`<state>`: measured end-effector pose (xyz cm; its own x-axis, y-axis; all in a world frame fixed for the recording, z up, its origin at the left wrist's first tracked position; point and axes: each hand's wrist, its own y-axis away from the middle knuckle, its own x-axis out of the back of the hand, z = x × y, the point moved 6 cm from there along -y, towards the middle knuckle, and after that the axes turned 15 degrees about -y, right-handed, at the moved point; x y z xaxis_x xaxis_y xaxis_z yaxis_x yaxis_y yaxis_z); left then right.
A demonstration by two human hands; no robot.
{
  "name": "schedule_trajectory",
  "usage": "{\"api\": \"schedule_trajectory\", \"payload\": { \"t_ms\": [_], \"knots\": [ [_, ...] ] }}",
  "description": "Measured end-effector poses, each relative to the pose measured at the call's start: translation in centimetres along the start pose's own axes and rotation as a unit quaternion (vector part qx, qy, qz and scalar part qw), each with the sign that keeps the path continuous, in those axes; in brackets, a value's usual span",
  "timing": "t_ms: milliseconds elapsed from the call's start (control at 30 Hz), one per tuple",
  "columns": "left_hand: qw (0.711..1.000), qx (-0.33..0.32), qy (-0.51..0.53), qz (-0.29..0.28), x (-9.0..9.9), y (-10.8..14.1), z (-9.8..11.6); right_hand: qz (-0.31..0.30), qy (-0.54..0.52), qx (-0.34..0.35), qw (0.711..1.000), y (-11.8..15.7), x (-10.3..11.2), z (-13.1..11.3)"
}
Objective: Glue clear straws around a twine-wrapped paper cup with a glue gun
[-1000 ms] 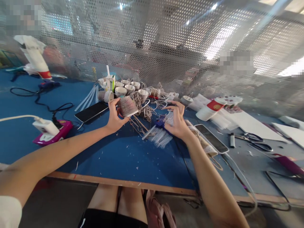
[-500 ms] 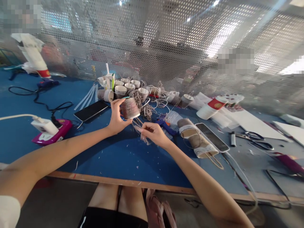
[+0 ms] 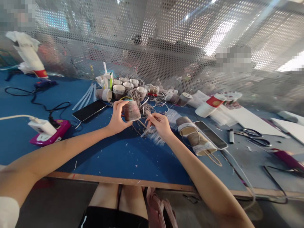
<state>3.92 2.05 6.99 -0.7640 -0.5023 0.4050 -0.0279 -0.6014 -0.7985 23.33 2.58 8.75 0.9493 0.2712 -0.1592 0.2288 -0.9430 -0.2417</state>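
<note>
Blue tabletop (image 3: 114, 158) is supporting tangled yarn (image 3: 145, 109); above it, left hand (image 3: 116, 119) is clasping a wrapped cup (image 3: 132, 110), fingers half-spread, right hand (image 3: 161, 125) is bunching narrowly, contents unclear, and snagging yarn could be tugging the cup loose.

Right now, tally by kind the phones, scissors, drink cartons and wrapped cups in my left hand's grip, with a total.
Phones: 2, the left phone and the right phone
Scissors: 1
Drink carton: 1
Wrapped cup in left hand: 1
Total: 5
</note>
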Motion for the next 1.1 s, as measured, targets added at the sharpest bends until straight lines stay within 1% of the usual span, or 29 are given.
{"api": "schedule_trajectory", "payload": {
  "t_ms": [200,333,467,633,867,1100],
  "knots": [
    [1.0,-0.002,0.03,0.001,0.2,-0.1,0.4,0.012,0.036,0.012,0.999,-0.3,0.3,-0.1],
    [0.998,0.001,0.056,-0.01,0.1,-0.1,0.5,0.014,0.065,0.021,0.998,-0.3,0.4,-0.4],
    [0.996,0.01,0.089,-0.013,-0.1,0.0,0.2,0.012,0.099,0.032,0.995,-0.3,0.4,-0.5],
    [0.989,0.03,0.141,-0.035,-0.7,0.3,-0.5,0.012,0.118,0.038,0.992,-0.5,0.5,-0.4],
    [0.974,0.049,0.216,-0.052,-1.2,0.5,-0.8,0.001,0.15,0.043,0.988,-0.5,0.8,-0.3],
    [0.944,0.085,0.311,-0.07,-1.9,0.4,-0.9,-0.002,0.169,0.053,0.984,-0.4,0.8,-0.5]
  ]
}}
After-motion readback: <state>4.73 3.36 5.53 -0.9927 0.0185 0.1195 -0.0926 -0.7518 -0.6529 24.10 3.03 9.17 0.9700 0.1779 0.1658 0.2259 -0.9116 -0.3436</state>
